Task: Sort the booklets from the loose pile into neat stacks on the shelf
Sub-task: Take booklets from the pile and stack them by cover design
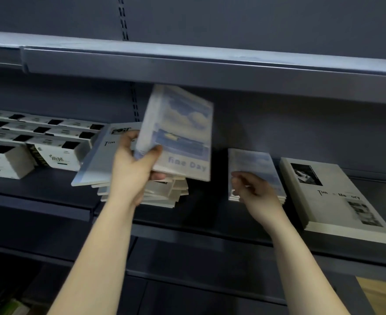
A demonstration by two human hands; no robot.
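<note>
The shelf (210, 226) is a dark metal bay with another board close above it. At its left stand white cartons (28, 151). Right of them lies the loose pile (162, 192), its booklets fanned and askew, with a grey one (96, 162) tilted up against the left side. At the far right sits a neat grey stack (337, 201), and just left of it a lower stack (255, 169) of sky-cover booklets.

The left hand (135, 169) holds a sky booklet (178, 133) lifted off the pile and tipped up steeply, its grip pinching the lower left corner between thumb and fingers. The right hand (253, 189) rests on the front edge of the sky stack, fingers curled loosely; whether they squeeze anything I cannot tell.

Judging from this, the booklet is bound for the sky stack. The corner pinch is slight, so the booklet could twist or slip. Its top edge is near the upper board and could catch. The tilted grey booklet may slide off the pile if nudged.
</note>
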